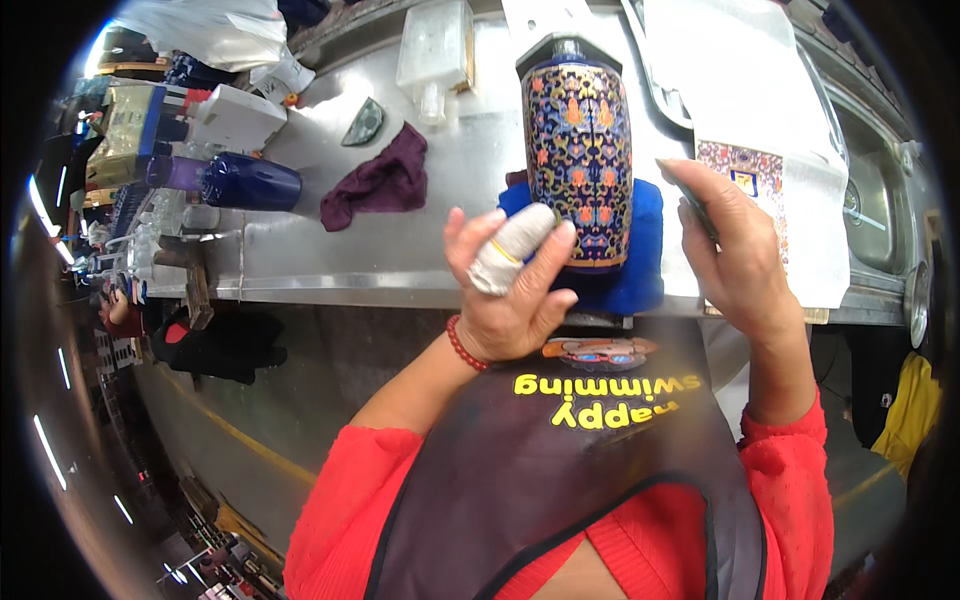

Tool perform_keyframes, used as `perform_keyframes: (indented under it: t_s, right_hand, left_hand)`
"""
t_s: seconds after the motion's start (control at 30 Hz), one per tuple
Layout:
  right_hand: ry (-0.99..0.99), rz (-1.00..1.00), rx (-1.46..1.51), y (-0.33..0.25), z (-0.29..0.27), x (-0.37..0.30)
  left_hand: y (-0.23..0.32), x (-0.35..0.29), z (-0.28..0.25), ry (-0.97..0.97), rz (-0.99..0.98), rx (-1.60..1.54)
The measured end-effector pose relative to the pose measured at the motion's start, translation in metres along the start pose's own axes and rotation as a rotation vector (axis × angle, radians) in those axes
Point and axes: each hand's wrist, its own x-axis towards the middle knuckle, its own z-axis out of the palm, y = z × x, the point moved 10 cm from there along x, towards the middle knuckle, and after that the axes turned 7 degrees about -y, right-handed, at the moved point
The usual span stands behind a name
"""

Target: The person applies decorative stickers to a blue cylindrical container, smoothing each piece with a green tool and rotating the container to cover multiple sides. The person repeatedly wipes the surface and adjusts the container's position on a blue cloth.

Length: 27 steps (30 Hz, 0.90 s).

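Note:
A dark blue bottle-shaped vase with a dense, colourful floral pattern lies in front of me, its neck pointing away against a metal holder. Under its near end is a blue towel. My left hand is beside the vase's lower left side, fingers apart and holding nothing; whether a fingertip touches it I cannot tell. One finger wears a whitish cloth wrap with a yellow band. To the right of the vase, my right hand pinches a thin, dark grey-green flat scraper, seen nearly edge-on.
Patterned sheets and white paper cover the table's right side. On the left lie a purple cloth, a grey-green flat piece and a plain dark blue vase. Behind stands a clear plastic container. A metal sink is far right.

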Motion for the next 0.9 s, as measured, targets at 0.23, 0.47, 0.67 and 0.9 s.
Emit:
perform_keyframes:
  t_s: [0.23, 0.47, 0.67, 0.9]
  right_hand:
    - [0.025, -0.072, -0.101, -0.029, 0.042, -0.029]
    - [-0.006, -0.037, -0.117, -0.026, 0.058, -0.041]
    - [0.024, -0.054, -0.143, -0.029, 0.059, -0.041]
    - [0.008, -0.043, -0.135, -0.026, 0.060, -0.043]
  left_hand:
    - [0.005, -0.004, 0.006, -0.013, 0.107, 0.134]
    - [0.011, -0.001, 0.002, 0.020, 0.156, 0.208]
    - [0.015, 0.002, 0.000, 0.035, 0.193, 0.221]
    - [0.016, 0.002, -0.001, 0.081, 0.239, 0.231]
